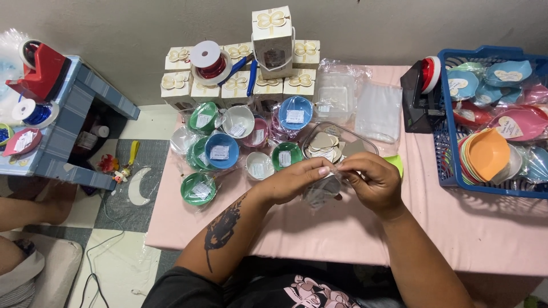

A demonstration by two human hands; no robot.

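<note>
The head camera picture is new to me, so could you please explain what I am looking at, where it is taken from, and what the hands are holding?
There is no machine here: a person works with two bare hands, and the single camera sits on their head, looking down.

The left hand and right hand meet over a pink table and pinch a small clear plastic bag between them; what is inside it is hard to tell.

Behind the hands lie small round bowls in green, blue, white and pink, wrapped in clear film with labels, and a clear tray of heart-shaped tags. At the back stand white gift boxes with bow prints and a spool of red ribbon. On the right, a blue basket holds heart-shaped dishes, with a black tape dispenser beside it.

At the left edge, another person's limb shows near a blue stool.
</note>
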